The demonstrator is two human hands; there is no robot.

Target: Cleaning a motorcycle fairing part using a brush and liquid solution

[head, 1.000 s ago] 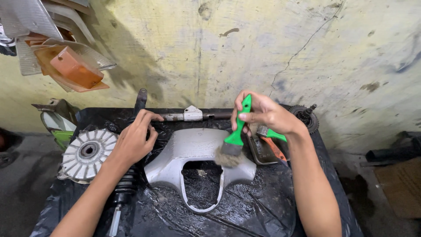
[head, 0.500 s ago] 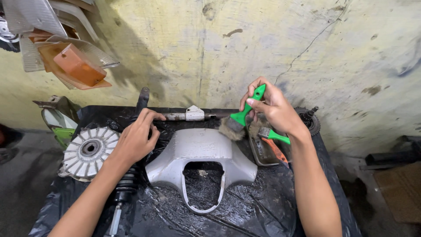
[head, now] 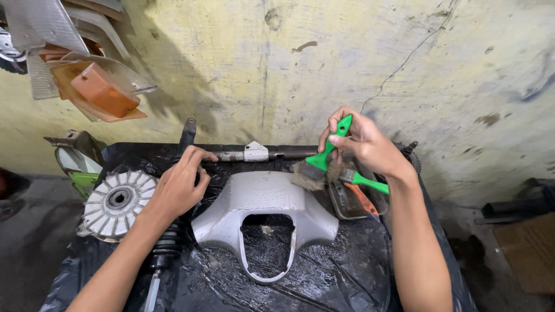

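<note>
A grey plastic scooter cover (head: pixel 263 199) with a U-shaped cut-out lies on a table wrapped in black plastic sheet (head: pixel 324 277). My right hand (head: pixel 364 144) grips a green-handled paintbrush (head: pixel 324 155); its bristles touch the cover's upper right edge. My left hand (head: pixel 179 182) rests with fingers spread at the cover's upper left edge, over a black shock absorber (head: pixel 165 248).
A small metal tray (head: pixel 350 199) right of the cover holds a second green brush (head: pixel 364 180) and an orange tool. A white finned wheel (head: pixel 115 202) lies at the left. A metal bar (head: pixel 254 153) runs along the back, a gear (head: pixel 411 155) at right. Orange lamp lenses (head: pixel 95 89) hang upper left.
The brush was on the cover's right wing a second ago, then swept up to its top right edge and stays there. The left hand has barely moved.
</note>
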